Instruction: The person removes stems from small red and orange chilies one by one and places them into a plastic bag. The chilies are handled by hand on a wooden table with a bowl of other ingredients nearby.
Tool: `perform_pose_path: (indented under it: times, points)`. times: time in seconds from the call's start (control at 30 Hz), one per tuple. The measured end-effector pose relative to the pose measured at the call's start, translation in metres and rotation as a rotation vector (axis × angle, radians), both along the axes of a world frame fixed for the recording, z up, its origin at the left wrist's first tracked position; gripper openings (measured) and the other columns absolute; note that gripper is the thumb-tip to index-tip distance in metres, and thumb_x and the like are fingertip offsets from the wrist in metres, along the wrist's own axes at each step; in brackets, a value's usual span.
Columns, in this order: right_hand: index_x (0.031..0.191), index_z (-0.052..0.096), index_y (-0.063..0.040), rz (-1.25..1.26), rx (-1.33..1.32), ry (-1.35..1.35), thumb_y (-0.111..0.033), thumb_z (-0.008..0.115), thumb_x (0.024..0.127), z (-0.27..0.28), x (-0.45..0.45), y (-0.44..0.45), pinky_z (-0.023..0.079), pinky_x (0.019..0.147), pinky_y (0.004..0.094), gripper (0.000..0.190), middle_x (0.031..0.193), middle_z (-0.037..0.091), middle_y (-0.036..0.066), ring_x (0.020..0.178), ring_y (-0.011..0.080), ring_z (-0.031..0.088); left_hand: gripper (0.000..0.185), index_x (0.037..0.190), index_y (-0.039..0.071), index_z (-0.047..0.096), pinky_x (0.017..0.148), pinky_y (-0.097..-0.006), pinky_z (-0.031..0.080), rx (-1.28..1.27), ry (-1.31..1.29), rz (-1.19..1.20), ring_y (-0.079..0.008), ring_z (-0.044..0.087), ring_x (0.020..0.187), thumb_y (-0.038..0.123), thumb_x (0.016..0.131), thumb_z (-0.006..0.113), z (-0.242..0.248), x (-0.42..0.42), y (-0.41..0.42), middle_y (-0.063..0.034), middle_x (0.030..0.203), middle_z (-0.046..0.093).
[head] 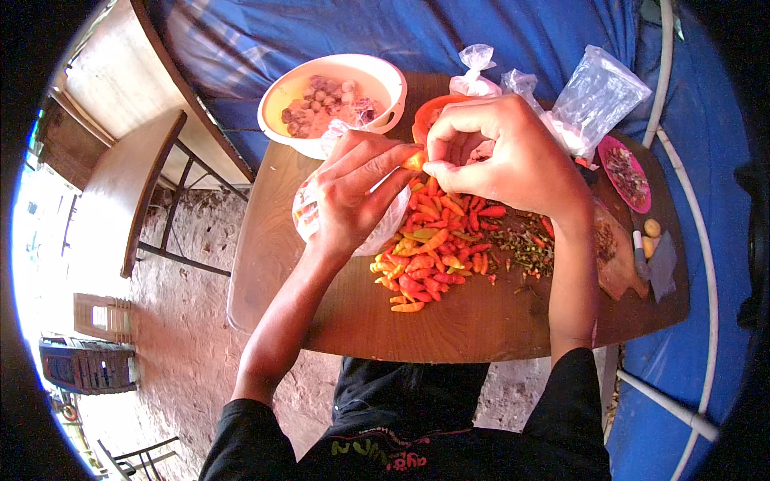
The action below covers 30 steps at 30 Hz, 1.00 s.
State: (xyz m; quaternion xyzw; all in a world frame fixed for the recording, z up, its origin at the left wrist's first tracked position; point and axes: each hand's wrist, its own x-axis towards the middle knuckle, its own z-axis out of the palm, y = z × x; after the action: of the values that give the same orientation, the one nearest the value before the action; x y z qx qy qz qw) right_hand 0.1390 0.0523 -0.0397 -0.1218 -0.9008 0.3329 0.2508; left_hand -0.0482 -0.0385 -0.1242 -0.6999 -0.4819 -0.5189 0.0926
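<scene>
Held up over the table is a small orange-yellow chili pepper (414, 160), pinched between the fingers of my left hand (352, 186). My right hand (511, 153) has its thumb and bent forefinger closed at the pepper's right end; any stem there is hidden by the fingertips. Below both hands lies a loose heap of red, orange and yellow chili peppers (430, 258). To its right are scattered green stems and caps (523, 243). A clear plastic bag (385, 231) with some peppers inside sits under my left hand, which partly covers it.
A white basin (274, 123) holding round pieces in liquid stands at the back left. Behind my right hand are an orange bowl (426, 117), tied plastic bags (478, 81) and a pink dish (643, 189). A wooden board (619, 273) lies at the right of the wooden table (361, 327).
</scene>
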Motion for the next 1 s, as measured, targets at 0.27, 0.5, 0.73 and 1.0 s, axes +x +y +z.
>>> perform_pose_path:
  times: [0.27,0.5,0.73,1.0]
  points:
    - [0.078,0.058,-0.001,-0.073,0.024,-0.158,0.001,0.072,0.081,0.011,0.022,0.011,0.048,0.064,0.0219,0.014,0.075,0.062,-0.002,0.070,0.0032,0.057,0.030,0.105,0.003,0.076,0.078,-0.0360,0.052,0.068,-0.015,0.015,-0.0234,0.065,0.086,0.010,0.077,0.082,-0.002,-0.001,0.007,-0.0081,0.090,0.071]
    - [0.104,0.071,0.001,-0.323,0.190,-0.380,-0.001,0.076,0.079,0.022,0.070,0.011,0.056,0.078,0.0281,0.025,0.095,0.074,0.010,0.083,0.0153,0.071,0.029,0.104,0.004,0.076,0.077,-0.0355,0.052,0.063,-0.045,-0.033,-0.0227,0.064,0.085,0.013,0.077,0.083,-0.006,0.004,0.009,-0.0076,0.088,0.070]
    - [0.114,0.070,0.000,-0.065,0.020,-0.148,-0.005,0.078,0.082,0.009,0.022,-0.001,0.056,0.079,0.0288,0.033,0.098,0.075,0.009,0.086,0.0146,0.071,0.030,0.100,0.004,0.076,0.078,-0.0364,0.053,0.042,0.025,-0.059,-0.0240,0.065,0.087,0.015,0.074,0.085,-0.009,0.001,0.012,-0.0075,0.089,0.071]
    - [0.093,0.068,0.001,-0.129,0.121,-0.235,-0.003,0.072,0.084,-0.011,0.008,0.013,0.055,0.069,0.0311,0.011,0.081,0.070,0.009,0.073,0.0160,0.068,0.039,0.104,0.007,0.074,0.089,-0.0412,0.050,0.127,0.087,0.039,-0.0285,0.064,0.099,0.016,0.069,0.087,-0.003,-0.017,0.019,-0.0092,0.103,0.071]
